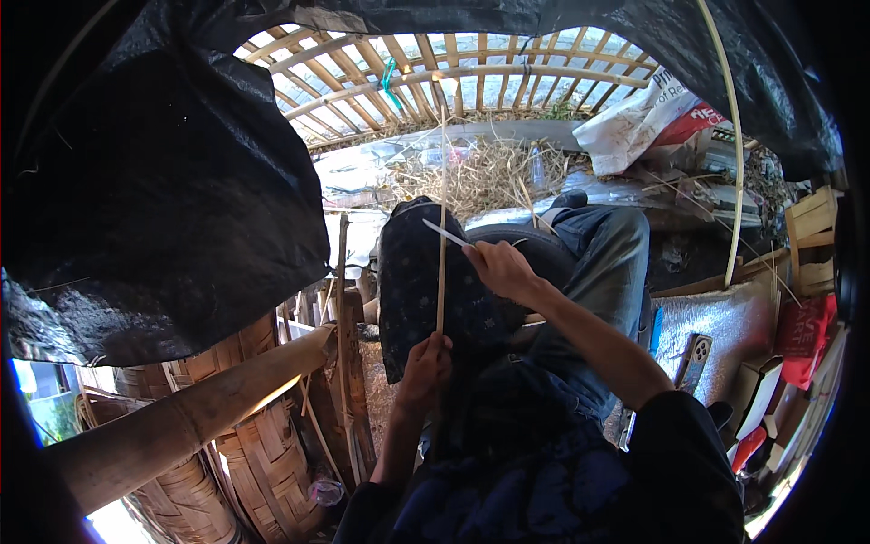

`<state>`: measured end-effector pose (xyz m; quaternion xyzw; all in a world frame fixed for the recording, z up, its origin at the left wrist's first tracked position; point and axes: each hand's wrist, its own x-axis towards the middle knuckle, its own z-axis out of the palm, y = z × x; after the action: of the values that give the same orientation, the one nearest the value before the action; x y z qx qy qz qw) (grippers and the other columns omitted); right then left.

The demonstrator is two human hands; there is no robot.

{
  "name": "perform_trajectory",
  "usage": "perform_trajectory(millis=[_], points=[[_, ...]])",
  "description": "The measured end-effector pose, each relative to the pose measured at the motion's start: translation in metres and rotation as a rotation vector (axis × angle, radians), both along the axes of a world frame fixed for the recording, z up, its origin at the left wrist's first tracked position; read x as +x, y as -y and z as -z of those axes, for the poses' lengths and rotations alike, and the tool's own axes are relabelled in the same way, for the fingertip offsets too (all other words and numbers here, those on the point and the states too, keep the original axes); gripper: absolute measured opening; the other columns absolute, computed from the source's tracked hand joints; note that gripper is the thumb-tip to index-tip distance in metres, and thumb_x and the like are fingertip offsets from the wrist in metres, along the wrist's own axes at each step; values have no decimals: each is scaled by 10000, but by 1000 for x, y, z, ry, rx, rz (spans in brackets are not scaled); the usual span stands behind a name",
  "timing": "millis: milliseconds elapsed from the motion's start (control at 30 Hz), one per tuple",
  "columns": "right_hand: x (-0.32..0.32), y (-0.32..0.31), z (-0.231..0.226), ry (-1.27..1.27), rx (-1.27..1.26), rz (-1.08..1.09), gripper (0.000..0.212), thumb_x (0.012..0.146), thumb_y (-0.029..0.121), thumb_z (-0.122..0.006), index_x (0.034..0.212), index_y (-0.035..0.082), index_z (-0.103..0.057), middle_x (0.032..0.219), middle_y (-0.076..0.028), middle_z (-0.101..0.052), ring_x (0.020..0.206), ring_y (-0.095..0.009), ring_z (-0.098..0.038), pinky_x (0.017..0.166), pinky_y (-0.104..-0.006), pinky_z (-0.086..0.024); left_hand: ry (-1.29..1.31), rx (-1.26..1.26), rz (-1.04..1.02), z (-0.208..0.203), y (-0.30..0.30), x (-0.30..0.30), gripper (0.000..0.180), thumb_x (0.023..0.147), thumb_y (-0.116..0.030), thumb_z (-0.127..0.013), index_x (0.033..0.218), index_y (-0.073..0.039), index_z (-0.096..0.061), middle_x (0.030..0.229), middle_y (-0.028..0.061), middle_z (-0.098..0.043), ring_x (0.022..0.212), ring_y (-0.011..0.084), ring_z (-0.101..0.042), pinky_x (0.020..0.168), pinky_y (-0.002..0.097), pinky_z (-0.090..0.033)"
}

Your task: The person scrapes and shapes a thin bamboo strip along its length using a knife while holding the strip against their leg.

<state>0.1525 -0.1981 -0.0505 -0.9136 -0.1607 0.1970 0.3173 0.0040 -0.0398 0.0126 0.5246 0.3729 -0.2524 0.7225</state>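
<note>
A long, thin bamboo strip (441,295) runs upright from my lap toward the slatted fence. Its lower part is in my left hand (424,370), fingers closed round it. In my right hand (504,271) is a knife (445,233), its pale blade slanting up to the left and crossing the strip well above the left hand. Whether the edge bites into the strip cannot be told. Under the strip, a dark patterned cloth (406,288) covers my left leg. My right leg, in blue jeans (605,263), is bent beside a black tyre (535,247).
Dry shavings (494,177) lie heaped beyond my knees, before a bamboo slat fence (462,77). Black plastic sheeting (163,208) hangs at left, above a thick bamboo pole (190,417) and woven baskets (263,462). A phone (695,363) and a red bag (805,340) are at right.
</note>
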Motion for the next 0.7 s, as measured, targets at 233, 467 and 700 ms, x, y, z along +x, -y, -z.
perform_trajectory(millis=[233, 467, 700], points=[[-49, 15, -7, -59, 286, -93, 448, 925, 391, -414, 703, 17, -523, 588, -215, -540, 614, -424, -548, 545, -484, -434, -106, -623, -248, 14, -20, -6, 220, 983, -243, -313, 869, -137, -468, 517, -83, -249, 352, 25, -211, 300, 173, -170], [-45, 2, -11, -212, 69, -176, 478, 933, 419, -362, 721, 40, -560, 702, -216, -584, 717, -419, -556, 676, -504, -437, -97, -724, -288, 20, -20, -12, 218, 983, -246, -314, 862, -154, -470, 515, -83, -245, 347, 28, -202, 295, 174, -171], [-7, -8, 26, 27, 36, -76, 501, 937, 430, -338, 743, 25, -561, 686, -220, -582, 708, -421, -560, 663, -508, -441, -134, -755, -298, 17, -15, -13, 230, 982, -269, -324, 848, -151, -469, 519, -87, -251, 352, 27, -211, 306, 168, -180]])
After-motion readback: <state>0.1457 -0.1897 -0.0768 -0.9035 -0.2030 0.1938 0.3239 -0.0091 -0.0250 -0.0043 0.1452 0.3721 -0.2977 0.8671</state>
